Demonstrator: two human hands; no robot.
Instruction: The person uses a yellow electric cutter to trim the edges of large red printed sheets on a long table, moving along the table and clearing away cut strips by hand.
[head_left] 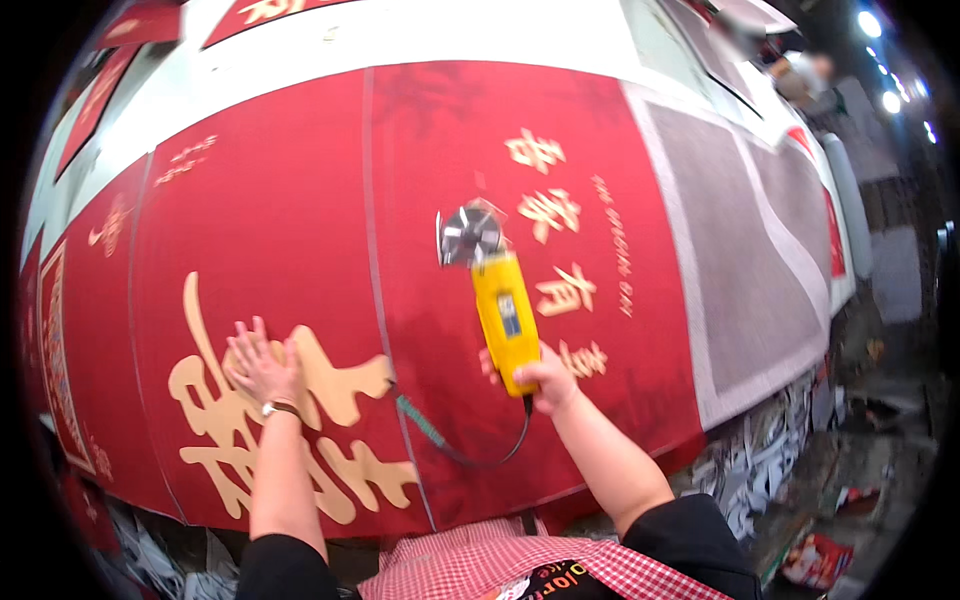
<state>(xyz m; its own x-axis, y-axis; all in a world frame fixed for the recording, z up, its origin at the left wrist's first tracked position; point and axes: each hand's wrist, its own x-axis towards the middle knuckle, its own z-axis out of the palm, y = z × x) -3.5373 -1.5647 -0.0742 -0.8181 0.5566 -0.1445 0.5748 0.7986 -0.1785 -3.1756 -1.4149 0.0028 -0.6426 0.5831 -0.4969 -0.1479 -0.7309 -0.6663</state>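
My right hand [546, 378] is wrapped round the lower end of a yellow electric rotary cutter [508, 320]. Its round metal blade head [470, 236] points away from me, over the red printed sheet [440, 130]; whether it touches the sheet I cannot tell. From the cutter's base a dark cord [500, 462] loops left to a green coiled part [420, 420] lying on the sheet. My left hand [266, 372] lies flat with fingers spread on the sheet's large gold characters [330, 370]. Pale lines divide the red sheet into panels.
A grey sheet with a pale border [715, 240] lies to the right. White table surface [480, 35] shows beyond the red sheet. Piles of grey offcut strips [760, 465] lie below the right edge. A blurred person [803, 78] is at the far right.
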